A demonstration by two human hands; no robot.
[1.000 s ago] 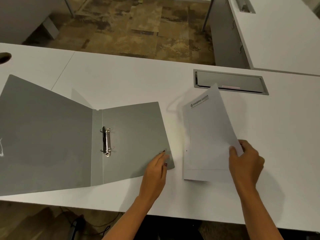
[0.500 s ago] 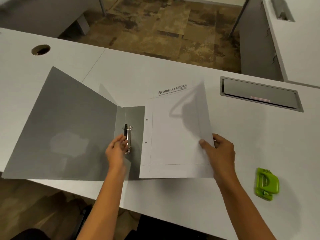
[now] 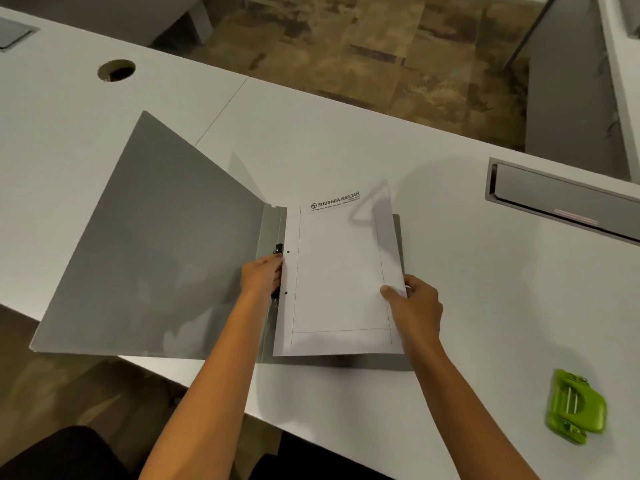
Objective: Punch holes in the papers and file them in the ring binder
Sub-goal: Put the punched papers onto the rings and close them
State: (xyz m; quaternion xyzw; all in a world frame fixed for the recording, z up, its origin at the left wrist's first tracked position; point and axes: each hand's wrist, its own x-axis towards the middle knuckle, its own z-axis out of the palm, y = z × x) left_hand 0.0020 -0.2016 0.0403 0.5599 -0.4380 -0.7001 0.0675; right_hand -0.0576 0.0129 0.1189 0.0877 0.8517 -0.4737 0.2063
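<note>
Head view — the right hand (image 3: 414, 308) pinches the punched paper (image 3: 336, 268) over the open ring binder (image 3: 166, 258) — the left hand (image 3: 260, 278) grips its ring mechanism (image 3: 278, 249).

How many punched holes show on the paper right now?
2, both along the left margin of the paper: upper hole just past the fingertips of the left hand, lower hole beside that hand. Any sheets underneath are hidden.
</note>
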